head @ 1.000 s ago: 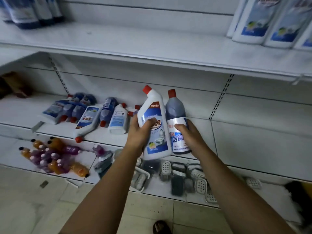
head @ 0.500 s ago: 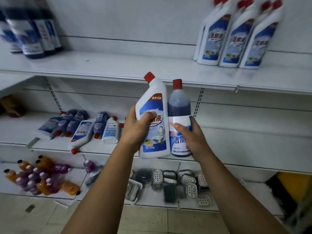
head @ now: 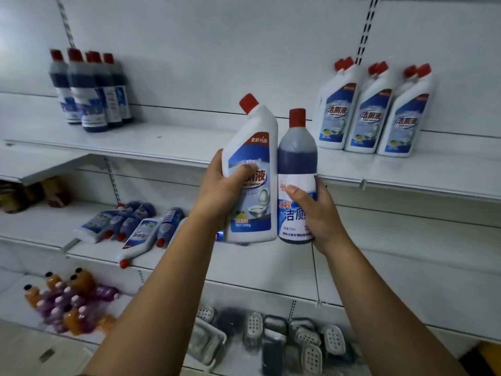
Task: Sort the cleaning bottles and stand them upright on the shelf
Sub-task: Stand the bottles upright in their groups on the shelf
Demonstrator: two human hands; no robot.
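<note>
Left hand [head: 219, 191] wraps the white bent-neck plastic bottle [head: 252, 169], right hand [head: 317, 210] grips the dark blue round bottle [head: 296, 169]. Both are upright, touching, at the white upper shelf [head: 189, 147] edge. Standing dark bottles [head: 89, 90] left, standing white bottles [head: 371, 112] right, open room between. Toppled bottles [head: 135, 226] wait below.

white bottle [head: 252, 147] label: middle covered by left grip [head: 217, 194] thumb
dark bottle [head: 296, 156] label: right part under right grip [head: 320, 213], small print unreadable
blue sliver [head: 220, 236]: behind white bottle base, cannot tell what
lying bottles [head: 130, 229]: some behind left forearm [head: 162, 280], count unclear
upper-left dark bottles [head: 89, 90]: blurred, labels unreadable
upper-right white bottles [head: 371, 109]: back row hidden except caps
orange and purple bottles [head: 67, 302]: blurred, overlapping
brown items [head: 29, 194]: dim, cut by left edge, unidentifiable
yellow thing [head: 490, 354]: cut by right edge
</note>
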